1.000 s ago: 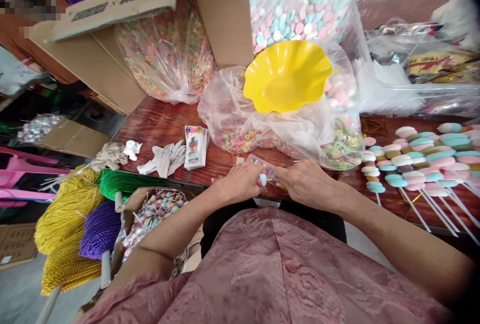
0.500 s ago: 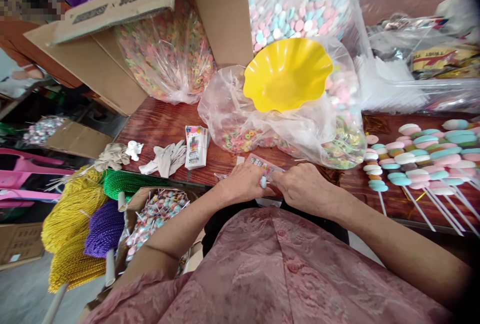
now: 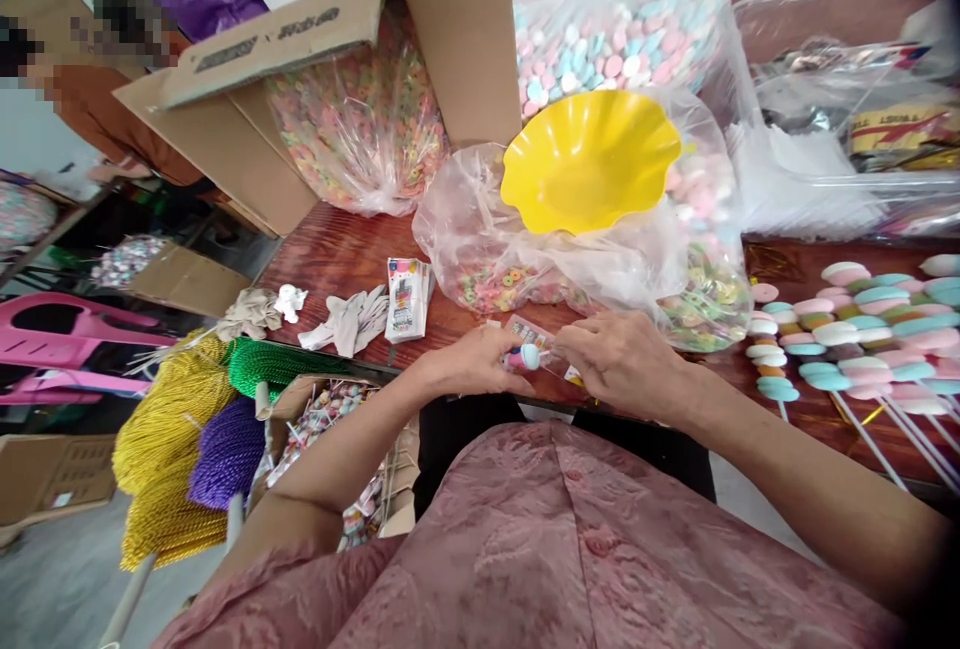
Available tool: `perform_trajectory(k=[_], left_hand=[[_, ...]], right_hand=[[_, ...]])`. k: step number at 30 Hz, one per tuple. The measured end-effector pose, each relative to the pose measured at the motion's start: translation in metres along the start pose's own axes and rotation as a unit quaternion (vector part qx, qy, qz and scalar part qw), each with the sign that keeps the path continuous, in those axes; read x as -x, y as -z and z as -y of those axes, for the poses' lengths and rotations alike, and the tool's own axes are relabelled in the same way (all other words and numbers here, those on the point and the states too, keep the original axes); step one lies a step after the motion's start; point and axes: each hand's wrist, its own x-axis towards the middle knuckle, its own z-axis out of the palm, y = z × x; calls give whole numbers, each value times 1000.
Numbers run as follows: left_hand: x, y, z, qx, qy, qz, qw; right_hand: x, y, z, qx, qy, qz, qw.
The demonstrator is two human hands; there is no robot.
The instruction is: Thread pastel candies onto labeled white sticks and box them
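Note:
My left hand is closed round a short candy stack, its pale blue end pointing right and a pink part showing below the fingers. Just beyond it lies a small clear plastic sleeve with printed letters, between my two hands. The fingers of my right hand are pinched together at the sleeve's right end. A small white and yellow piece shows under those fingertips, too small to name. Left of my hands are a stack of printed cards and light gloves.
A yellow wavy bowl rests on plastic bags of candy rings. Candy skewers lie at right, beside a clear tray. A cardboard box stands behind. Bundles of cord hang at left; a person in brown is beyond.
The candy stack in my left hand shows more now, and the white and yellow piece has appeared under my right fingers. My right hand has turned slightly. The whole view has shifted a little.

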Motion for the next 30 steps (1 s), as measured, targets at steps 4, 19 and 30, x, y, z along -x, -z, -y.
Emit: perform_trajectory(k=[4, 19, 30], left_hand=[[-5, -12, -5, 85, 15, -42, 995], [-5, 2, -15, 337, -44, -30, 940], [-26, -30, -23, 410, -118, -361, 829]], right_hand=[[-4, 3, 7, 13, 20, 11, 1000], [-10, 28, -5, -50, -25, -2, 998], [-40, 24, 16, 49, -4, -44, 998]])
